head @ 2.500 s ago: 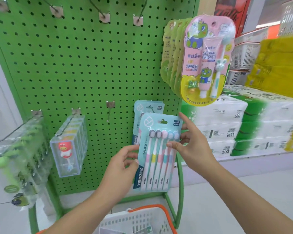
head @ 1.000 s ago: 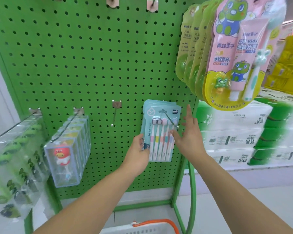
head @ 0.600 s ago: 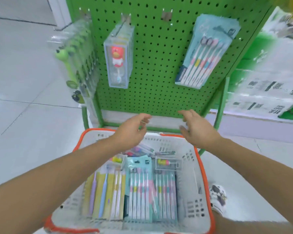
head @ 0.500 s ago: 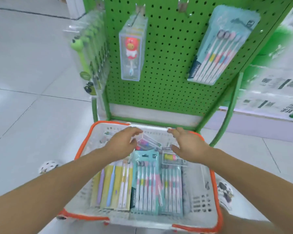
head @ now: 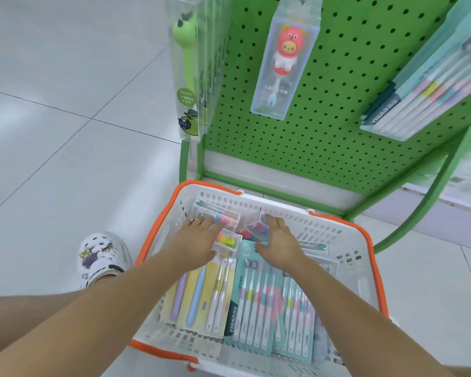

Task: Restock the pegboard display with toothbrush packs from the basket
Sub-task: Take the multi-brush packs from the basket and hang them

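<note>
A white basket (head: 337, 235) with an orange rim stands on the floor at the foot of the green pegboard (head: 337, 110). In it lie teal multi-brush packs (head: 256, 303), yellow-backed packs (head: 199, 297) and clear plastic cases at the far end. Both hands reach into the far end. My left hand (head: 196, 240) lies with straight fingers on a long clear case (head: 215, 212), next to a small case (head: 227, 240). My right hand (head: 279, 240) rests over a tilted clear case (head: 252, 227) of coloured brushes. Neither hand plainly grips anything. Teal packs (head: 424, 85) hang on the board at the upper right.
Clear boxes with a pink character brush (head: 283, 58) and green frog brushes (head: 188, 63) hang on the board's left hooks. The display's green tube frame (head: 433, 186) curves down at the right. My patterned white shoe (head: 99, 257) stands on the tiled floor, left of the basket.
The teal pack held earlier now hangs on the pegboard hook. My view has dropped to the basket, and both hands have let go and come down onto the clear cases at its far end.
</note>
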